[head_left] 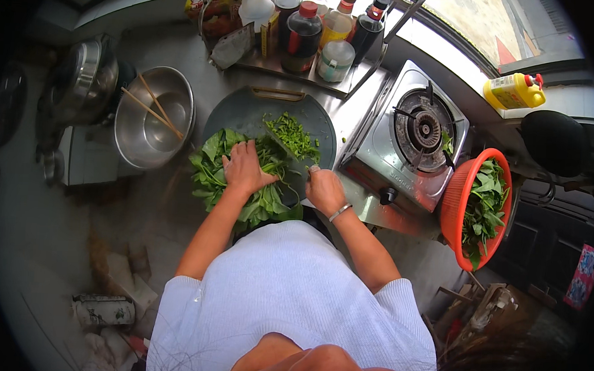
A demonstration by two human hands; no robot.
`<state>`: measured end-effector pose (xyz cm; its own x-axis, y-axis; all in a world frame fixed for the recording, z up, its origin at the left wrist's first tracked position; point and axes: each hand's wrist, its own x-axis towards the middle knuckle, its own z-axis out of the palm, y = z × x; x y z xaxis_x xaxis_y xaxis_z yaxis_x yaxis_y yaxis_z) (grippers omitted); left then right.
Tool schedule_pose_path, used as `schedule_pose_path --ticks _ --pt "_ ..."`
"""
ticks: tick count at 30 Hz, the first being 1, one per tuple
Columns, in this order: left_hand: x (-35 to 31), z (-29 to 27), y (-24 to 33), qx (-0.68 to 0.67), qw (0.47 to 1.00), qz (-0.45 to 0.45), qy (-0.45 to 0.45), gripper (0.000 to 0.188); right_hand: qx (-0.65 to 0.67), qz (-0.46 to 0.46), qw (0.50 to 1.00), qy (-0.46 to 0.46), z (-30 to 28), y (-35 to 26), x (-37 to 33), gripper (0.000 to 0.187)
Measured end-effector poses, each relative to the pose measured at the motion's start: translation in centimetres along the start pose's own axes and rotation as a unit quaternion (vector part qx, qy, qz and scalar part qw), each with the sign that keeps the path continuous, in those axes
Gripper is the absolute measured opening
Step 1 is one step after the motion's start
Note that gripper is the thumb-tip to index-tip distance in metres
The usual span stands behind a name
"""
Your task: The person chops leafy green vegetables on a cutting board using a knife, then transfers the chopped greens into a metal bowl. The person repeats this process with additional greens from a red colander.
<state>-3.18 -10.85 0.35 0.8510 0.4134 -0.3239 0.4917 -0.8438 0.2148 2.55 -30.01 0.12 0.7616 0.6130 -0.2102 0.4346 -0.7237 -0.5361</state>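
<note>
A round dark cutting board (324, 116) lies on the counter in front of me. On its left side, a large bunch of leafy greens (212, 155) hangs over the near edge. My left hand (245, 168) presses down on this bunch with its fingers spread. My right hand (325, 190) is closed round the handle of a knife (292, 157). The blade slants up and left beside the cut end of the bunch, partly hidden by leaves. Just beyond the blade is a pile of finely chopped greens (288, 130).
Left of the board stands a steel bowl (130, 133) with chopsticks (154, 111) across it. A gas stove (398, 150) is to the right, then an orange basket (454, 207) of greens. Bottles (303, 35) crowd a rack behind the board. A yellow jug (510, 92) sits on the sill.
</note>
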Motion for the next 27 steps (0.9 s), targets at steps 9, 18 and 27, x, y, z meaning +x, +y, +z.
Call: schedule_pose_path --ticks 9,18,27 --pt "2.2 2.8 -0.5 -0.004 1.0 0.004 0.014 0.071 -0.038 0.0 0.999 -0.004 0.7 0.3 0.9 0.01" --pt "2.3 2.7 -0.4 0.019 1.0 0.003 0.008 0.071 -0.004 0.015 1.0 -0.02 1.7 1.6 2.6 0.009" --pt "2.3 3.0 -0.1 0.018 1.0 0.011 0.017 0.067 -0.001 0.022 0.998 -0.057 3.1 2.1 4.7 0.011"
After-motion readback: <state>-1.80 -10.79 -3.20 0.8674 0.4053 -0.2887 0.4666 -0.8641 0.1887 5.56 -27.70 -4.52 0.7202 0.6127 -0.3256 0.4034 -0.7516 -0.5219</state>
